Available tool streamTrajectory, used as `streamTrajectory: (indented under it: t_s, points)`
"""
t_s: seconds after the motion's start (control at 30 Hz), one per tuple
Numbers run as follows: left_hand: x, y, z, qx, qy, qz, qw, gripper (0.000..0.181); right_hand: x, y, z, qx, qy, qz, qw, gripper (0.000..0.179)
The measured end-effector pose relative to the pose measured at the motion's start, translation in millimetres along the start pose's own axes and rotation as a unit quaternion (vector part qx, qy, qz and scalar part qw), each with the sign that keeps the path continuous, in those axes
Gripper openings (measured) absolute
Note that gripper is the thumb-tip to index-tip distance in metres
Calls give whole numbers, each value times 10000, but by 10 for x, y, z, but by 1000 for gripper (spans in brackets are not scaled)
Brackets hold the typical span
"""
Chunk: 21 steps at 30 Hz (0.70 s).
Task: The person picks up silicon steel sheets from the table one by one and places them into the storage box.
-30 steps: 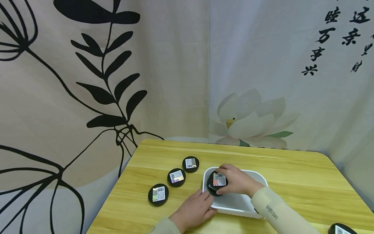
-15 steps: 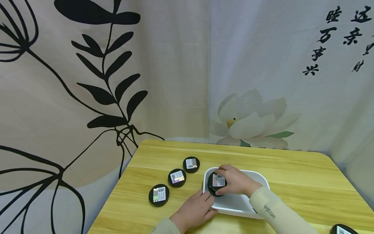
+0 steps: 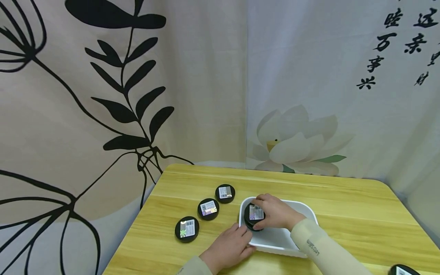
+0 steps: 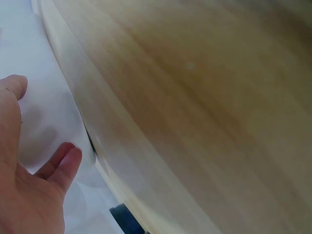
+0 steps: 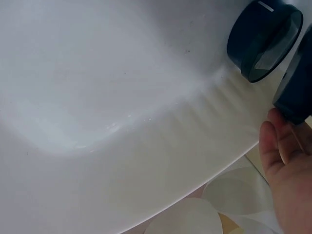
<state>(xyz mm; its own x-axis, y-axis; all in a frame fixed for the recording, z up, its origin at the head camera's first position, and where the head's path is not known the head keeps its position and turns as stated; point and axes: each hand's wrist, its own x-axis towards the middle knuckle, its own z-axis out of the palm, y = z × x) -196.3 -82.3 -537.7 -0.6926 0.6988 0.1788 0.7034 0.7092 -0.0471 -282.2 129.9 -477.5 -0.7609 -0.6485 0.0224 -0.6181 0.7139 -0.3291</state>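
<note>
My right hand [image 3: 278, 211] holds a flat round black container [image 3: 256, 212] with a barcode label, by its edge, inside the left end of a white tray [image 3: 275, 237]. A second black container [image 5: 261, 41] sits in the tray right beside it in the right wrist view; from the head it is mostly hidden beneath the held one. In the right wrist view the fingertips [image 5: 273, 129] are at the held container's rim. My left hand [image 3: 228, 246] grips the tray's near left corner, fingers along the left side and thumb at the front wall.
Left of the tray, three labelled black containers lie on the wooden table [image 3: 343, 214] in a slanting row: a near one [image 3: 186, 229], a middle one [image 3: 207, 209] and a far one [image 3: 225, 193]. Another container [image 3: 403, 269] is cut off at bottom right. A printed curtain [image 3: 206, 95] hangs behind.
The right hand has shifted the held container very slightly left and down within the tray. The left hand and the containers on the table stay put; the head view has moved a little.
</note>
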Motion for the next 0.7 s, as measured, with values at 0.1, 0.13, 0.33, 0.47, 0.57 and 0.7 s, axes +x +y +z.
streamTrajectory:
  t_s: [0.1, 0.13, 0.33, 0.47, 0.57, 0.7]
  points:
    - [-2, -3, 3, 80, 50, 19, 10000, 36, 14, -5, -5, 10, -30, -11, 10000, 83]
    - [-4, -4, 4, 93, 63, 24, 9999, 36, 16, -4, -2, 10, -34, -15, 10000, 83]
    - [-10, -2, 4, 197, 169, 82, 9996, 34, 28, 14, 39, -121, -24, -92, 9999, 82]
    - [-12, -3, 3, 207, 174, 91, 9996, 34, 33, 19, 45, -141, -17, -133, 9998, 82]
    - [-10, -5, 1, 203, 149, 94, 9996, 35, 37, 17, 43, -96, -30, -114, 9999, 81]
    - [-4, -10, -3, 68, 24, 63, 10000, 36, 43, 10, 41, -96, -51, -125, 9999, 81]
